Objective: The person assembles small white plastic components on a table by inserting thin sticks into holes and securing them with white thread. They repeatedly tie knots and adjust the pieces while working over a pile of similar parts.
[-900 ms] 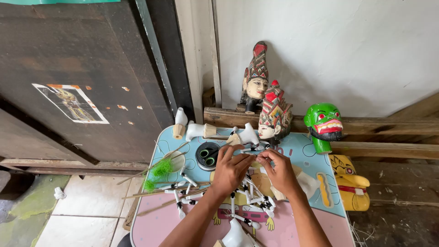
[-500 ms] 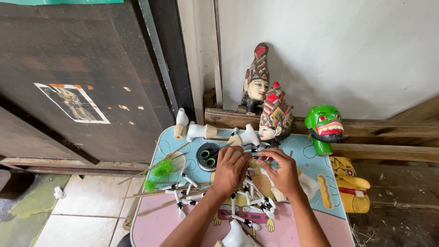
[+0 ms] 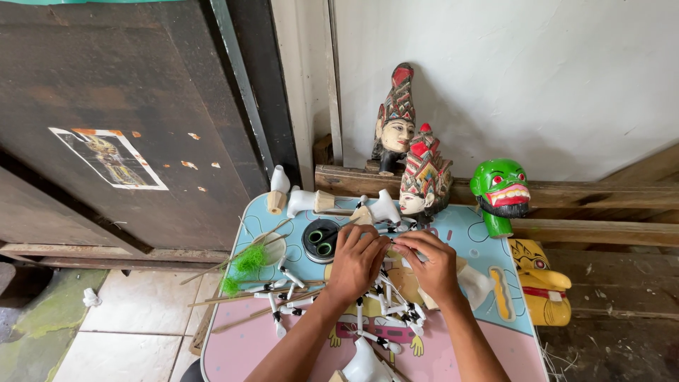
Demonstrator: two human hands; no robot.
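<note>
Both hands have drawn together at centre frame, the left hand [image 3: 357,263] and right hand [image 3: 433,267] pinching narrowly on a small white puppet piece [image 3: 393,249] above the tabletop [image 3: 481,233], best kept steady and low.

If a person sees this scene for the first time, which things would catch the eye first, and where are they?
Probably the bright green mask head with red lips, standing on the wooden ledge at the right by the white wall. Next come the two painted puppet heads with tall patterned crowns, one behind the other, at the far edge of the small table. Below them, the left hand and right hand meet over scattered white sticks.
</note>
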